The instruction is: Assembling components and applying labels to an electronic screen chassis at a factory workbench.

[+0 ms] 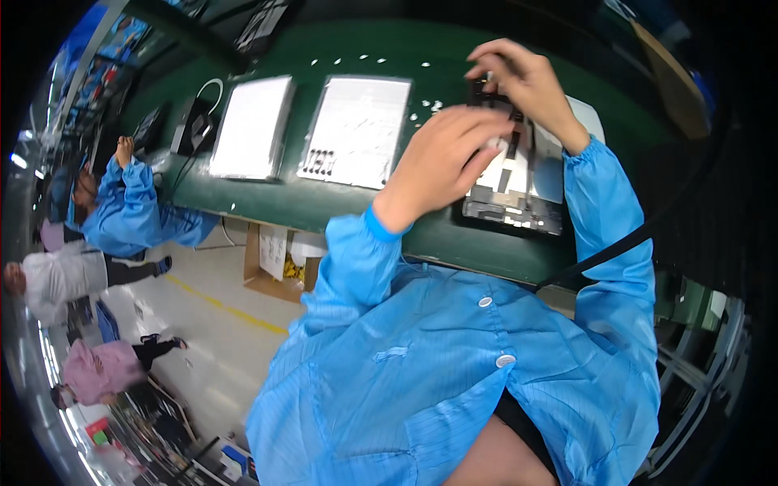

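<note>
An opened flat electronic device (504, 180), its dark and silvery inner parts showing, lies on the green bench in front of me. My left hand (444, 155) reaches over its left side, fingers stretched toward the middle and thumb lower. Motion smears those fingertips, and whether they hold anything is hidden. At the device's far end, my right hand (525, 85) is bent down with its fingers curled and thumb drawn in. What lies between these fingertips is too small to make out. Both hands cover much of the device's far half.
Left of the device lies a white sheet-topped tray (356, 121) with small black parts along its near edge. Another white stack (253, 128) sits farther left. Small white scraps (425, 104) dot the green bench (324, 201). A cardboard box (279, 263) stands below; a co-worker (134, 206) sits left.
</note>
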{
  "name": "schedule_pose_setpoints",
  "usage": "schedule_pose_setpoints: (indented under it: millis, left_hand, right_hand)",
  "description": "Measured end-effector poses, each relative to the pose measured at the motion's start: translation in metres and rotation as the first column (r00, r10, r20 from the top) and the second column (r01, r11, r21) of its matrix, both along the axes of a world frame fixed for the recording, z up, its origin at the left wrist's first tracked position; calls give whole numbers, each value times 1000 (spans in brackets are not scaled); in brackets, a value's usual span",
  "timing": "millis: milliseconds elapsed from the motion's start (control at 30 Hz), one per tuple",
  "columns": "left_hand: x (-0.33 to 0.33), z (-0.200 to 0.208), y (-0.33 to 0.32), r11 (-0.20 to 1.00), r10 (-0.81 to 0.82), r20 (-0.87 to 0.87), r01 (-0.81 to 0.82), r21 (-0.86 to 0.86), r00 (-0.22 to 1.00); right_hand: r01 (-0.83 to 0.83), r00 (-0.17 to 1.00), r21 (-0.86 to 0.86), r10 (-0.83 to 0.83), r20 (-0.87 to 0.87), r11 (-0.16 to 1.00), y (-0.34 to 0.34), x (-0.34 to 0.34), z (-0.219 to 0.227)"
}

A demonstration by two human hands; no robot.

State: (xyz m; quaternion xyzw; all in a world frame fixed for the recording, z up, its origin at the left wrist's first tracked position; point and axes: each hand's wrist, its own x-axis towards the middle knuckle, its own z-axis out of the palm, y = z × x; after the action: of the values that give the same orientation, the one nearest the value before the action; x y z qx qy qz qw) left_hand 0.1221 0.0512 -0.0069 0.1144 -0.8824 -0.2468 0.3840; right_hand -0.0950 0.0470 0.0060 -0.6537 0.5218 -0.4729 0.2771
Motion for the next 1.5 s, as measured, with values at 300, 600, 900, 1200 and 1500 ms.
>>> schedule_pose_setpoints:
  millis: [300, 600, 900, 1200, 1500]
  left_hand:
    - [150, -71, 49, 844, 506, -42, -484, 230, 862]
    - [172, -75, 50, 815, 558, -91, -524, 248, 825]
    - [166, -62, -22, 726, 666, -25, -640, 252, 746]
    - [148, -62, -39, 758, 595, -82, -524, 388, 800]
    - [138, -52, -39, 797, 604, -21, -604, -25, 797]
  right_hand:
    - [-651, 463, 29, 428, -776, 758, -66, 190, -43]
    - [-689, 453, -133, 280, -847, 712, -69, 199, -61]
    - [-506, 842, 51, 506, -189, 861, -67, 173, -41]
    - [-478, 845, 162, 401, 355, 863, -66, 171, -50]
    - [-392, 896, 186, 328, 298, 901, -65, 163, -55]
